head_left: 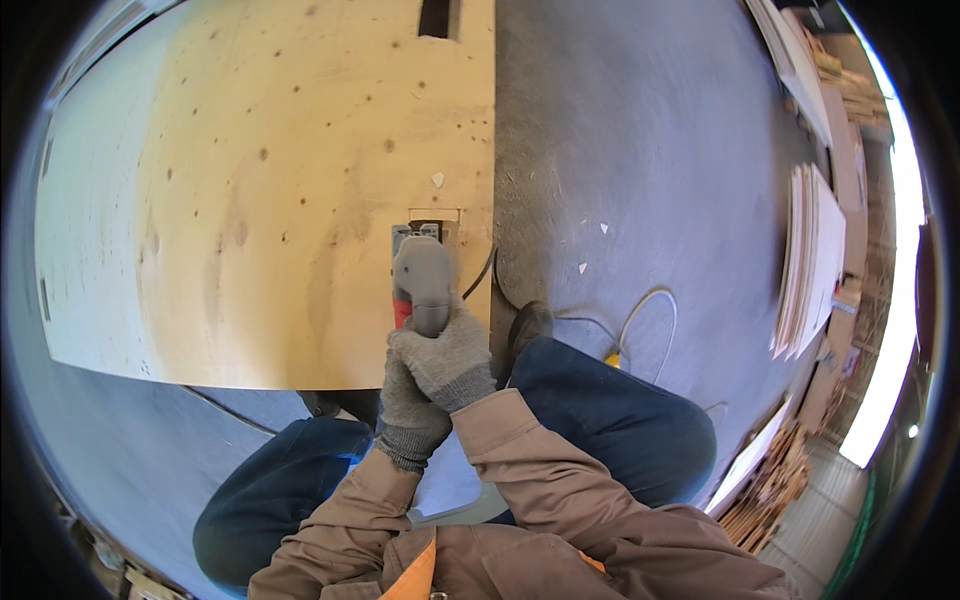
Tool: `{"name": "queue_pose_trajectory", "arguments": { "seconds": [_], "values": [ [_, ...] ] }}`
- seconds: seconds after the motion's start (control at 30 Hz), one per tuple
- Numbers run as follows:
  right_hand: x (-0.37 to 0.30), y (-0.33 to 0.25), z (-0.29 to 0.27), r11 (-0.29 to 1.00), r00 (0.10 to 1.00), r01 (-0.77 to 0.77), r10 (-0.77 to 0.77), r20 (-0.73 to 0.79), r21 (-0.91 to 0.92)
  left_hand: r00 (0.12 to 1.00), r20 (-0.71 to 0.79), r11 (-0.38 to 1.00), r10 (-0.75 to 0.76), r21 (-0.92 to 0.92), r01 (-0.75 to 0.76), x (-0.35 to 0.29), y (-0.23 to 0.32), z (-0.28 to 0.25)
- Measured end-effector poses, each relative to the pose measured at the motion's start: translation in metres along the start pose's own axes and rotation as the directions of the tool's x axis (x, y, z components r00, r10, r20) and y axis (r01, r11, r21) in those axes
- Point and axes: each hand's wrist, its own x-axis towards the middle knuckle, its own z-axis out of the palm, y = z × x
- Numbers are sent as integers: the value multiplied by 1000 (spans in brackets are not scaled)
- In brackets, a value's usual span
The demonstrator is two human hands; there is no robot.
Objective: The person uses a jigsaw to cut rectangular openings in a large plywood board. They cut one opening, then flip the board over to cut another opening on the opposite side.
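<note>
The floor (650, 160) is extended to the right of the fingers and behind them. The board (330, 130) is laid flat ahead and to the left of the fingers; it appears to be raised, since a foot (320, 404) seems partly covered by its near edge, probably so that clearance is kept beneath. The stack (812, 260) of panels is set far to the right of the fingers, presumably to leave the board accessible. The legs (620, 420) are spread on either side behind the fingers, apparently for a stable, close stance.

The tool (424, 275) is positioned directly ahead of the fingers, with its plate (400, 240) on the board near the right edge. It is gripped at the rear by both hands, likely for steadiness: the right hand (448, 352) is wrapped around it, and the left hand (408, 388) appears curled just behind. The fingertips are largely hidden, so their exact spread cannot be told. The cable (482, 273) is led off to the right of the fingers, conveniently away from the outline (436, 209), which is marked just beyond the tool, apparently as a guide. A chip (437, 180) is found farther ahead of the fingers
</note>
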Motion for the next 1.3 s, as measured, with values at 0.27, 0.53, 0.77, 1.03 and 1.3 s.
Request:
{"name": "queue_pose_trajectory", "arguments": {
  "seconds": [0.27, 0.53, 0.77, 1.03, 1.3],
  "values": [
    [15, 3, -5, 995, 989, -99, 100, 108, -13, 991, -23, 899, -133, -423, 111, 4, 11, -12],
    [22, -1, -3, 991, 981, -103, 86, 176, 85, 985, -88, 926, -151, -362, 109, 3, 17, -10],
    [28, 2, 6, 996, 987, -66, 56, 148, 58, 981, -114, 940, -160, -320, 116, 6, 29, -10],
    [24, -2, 3, 997, 977, -74, 65, 205, 37, 976, -140, 947, -168, -297, 120, 10, 35, -11],
    [31, -1, 4, 989, 979, -59, 31, 200, 133, 974, -149, 950, -173, -287, 125, 15, 41, -15]
  ]
}}
